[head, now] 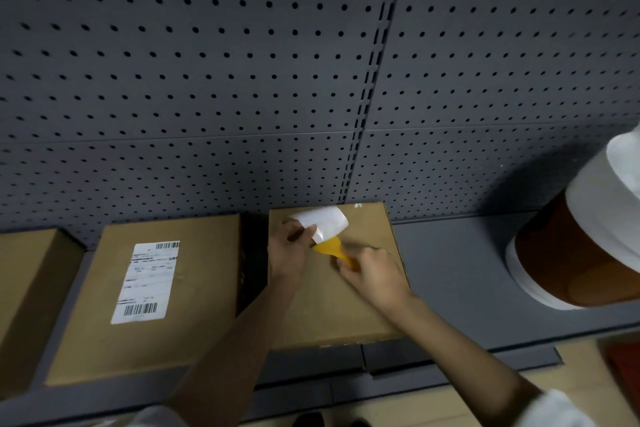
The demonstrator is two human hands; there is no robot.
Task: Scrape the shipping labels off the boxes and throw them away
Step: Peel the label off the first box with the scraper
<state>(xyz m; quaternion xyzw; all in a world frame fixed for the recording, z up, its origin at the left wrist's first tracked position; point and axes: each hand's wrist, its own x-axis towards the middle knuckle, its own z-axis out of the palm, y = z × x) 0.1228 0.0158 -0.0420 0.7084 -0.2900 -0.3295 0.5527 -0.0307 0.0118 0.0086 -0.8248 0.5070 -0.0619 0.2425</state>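
Three cardboard boxes lie on a dark grey shelf. On the right-hand box [367, 291] a white shipping label [327, 222] is curled up and mostly lifted off the far end. My left hand [289, 246] pinches the label's near edge. My right hand [372, 276] grips the handle of a yellow scraper [329, 250], whose blade lies under the lifted label. The middle box [194, 291] carries a flat white label [145, 282] with barcodes. Only a part of the third box [24, 291] shows at the left edge.
A grey pegboard wall [242, 62] rises right behind the boxes. At the right stands a brown bin with a white liner [581, 253] on the shelf [460, 288]. Below the shelf's front edge a light floor [581, 367] shows.
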